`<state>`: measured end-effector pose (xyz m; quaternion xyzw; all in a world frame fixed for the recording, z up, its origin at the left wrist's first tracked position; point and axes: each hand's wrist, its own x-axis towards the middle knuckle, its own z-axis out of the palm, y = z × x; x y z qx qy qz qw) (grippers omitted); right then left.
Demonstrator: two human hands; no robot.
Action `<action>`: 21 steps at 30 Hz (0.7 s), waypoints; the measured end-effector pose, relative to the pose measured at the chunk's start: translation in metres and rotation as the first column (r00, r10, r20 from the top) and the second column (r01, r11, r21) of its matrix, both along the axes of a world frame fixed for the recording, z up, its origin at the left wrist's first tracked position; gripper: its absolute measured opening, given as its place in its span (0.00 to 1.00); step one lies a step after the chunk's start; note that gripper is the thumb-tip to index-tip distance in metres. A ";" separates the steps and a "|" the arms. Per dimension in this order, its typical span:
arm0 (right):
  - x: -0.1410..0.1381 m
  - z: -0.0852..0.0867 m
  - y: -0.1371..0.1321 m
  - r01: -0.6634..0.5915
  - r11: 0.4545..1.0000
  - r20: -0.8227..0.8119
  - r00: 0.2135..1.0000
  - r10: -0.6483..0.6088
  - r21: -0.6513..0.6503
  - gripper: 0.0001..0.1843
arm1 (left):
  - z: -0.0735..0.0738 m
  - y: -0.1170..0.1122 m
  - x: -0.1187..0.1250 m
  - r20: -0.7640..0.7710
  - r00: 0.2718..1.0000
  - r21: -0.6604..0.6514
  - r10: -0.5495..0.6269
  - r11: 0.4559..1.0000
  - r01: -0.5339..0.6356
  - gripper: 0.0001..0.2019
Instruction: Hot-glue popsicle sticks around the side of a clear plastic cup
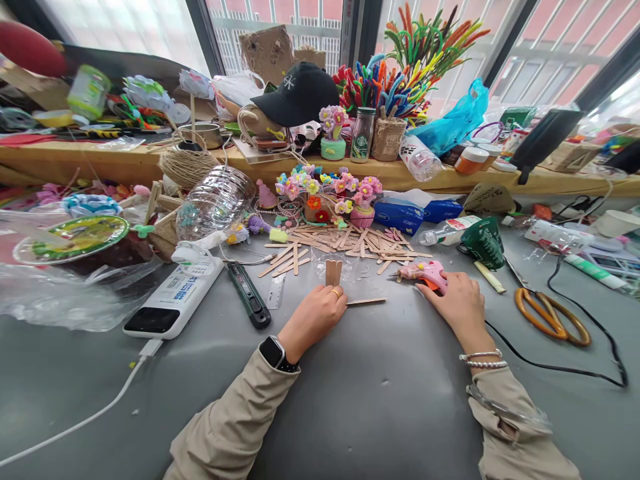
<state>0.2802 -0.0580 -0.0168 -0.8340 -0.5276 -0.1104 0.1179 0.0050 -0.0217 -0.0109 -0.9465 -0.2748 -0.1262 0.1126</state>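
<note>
My left hand [319, 312] is closed round a few short wooden sticks [333, 272] that stand up out of its fingers; a ring shows on one finger. One flat stick [365, 302] lies on the grey table just right of that hand. My right hand [456, 303] is wrapped round the handle of a pink glue gun [424, 271], whose nozzle points left toward the sticks. A heap of loose wooden sticks [345, 243] lies just beyond both hands.
A power bank [173, 298] with a white cable, a black utility knife [249, 294] and a clear ruler lie at left. Orange scissors [552, 316], a black cord and a green tool sit at right. Pipe-cleaner flowers [327, 189], a plastic bottle and twine crowd the back.
</note>
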 end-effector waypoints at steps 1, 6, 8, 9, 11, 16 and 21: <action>0.000 0.000 0.000 0.000 1.000 0.000 1.000 0.000 -0.001 0.32 | 0.000 0.000 0.000 0.003 1.000 0.006 -0.005 1.000 0.005 0.10; 0.000 -0.001 0.000 -0.011 1.000 0.008 1.000 0.011 0.020 0.31 | 0.001 0.000 -0.002 0.048 0.999 0.030 -0.015 0.999 0.014 0.12; 0.000 -0.002 -0.001 -0.009 0.999 0.009 1.000 0.009 0.033 0.32 | 0.003 -0.001 -0.002 0.071 0.997 0.046 -0.006 0.999 0.003 0.12; 0.000 -0.002 -0.001 -0.007 0.999 0.011 1.000 0.007 0.046 0.32 | 0.004 -0.001 -0.003 0.081 0.997 0.059 -0.003 0.998 -0.002 0.12; 0.000 0.000 -0.001 -0.008 0.995 0.015 1.000 0.006 0.098 0.33 | 0.008 -0.003 -0.003 0.092 0.996 0.090 -0.001 0.996 -0.007 0.12; -0.013 0.016 -0.004 -0.263 0.894 0.027 0.962 0.272 0.362 0.23 | 0.021 -0.008 -0.003 0.076 0.997 0.134 0.003 0.991 -0.013 0.11; -0.062 0.035 -0.009 -0.681 0.614 0.150 0.709 0.690 0.399 0.09 | 0.030 -0.013 -0.002 0.067 0.998 0.124 0.001 0.992 -0.009 0.12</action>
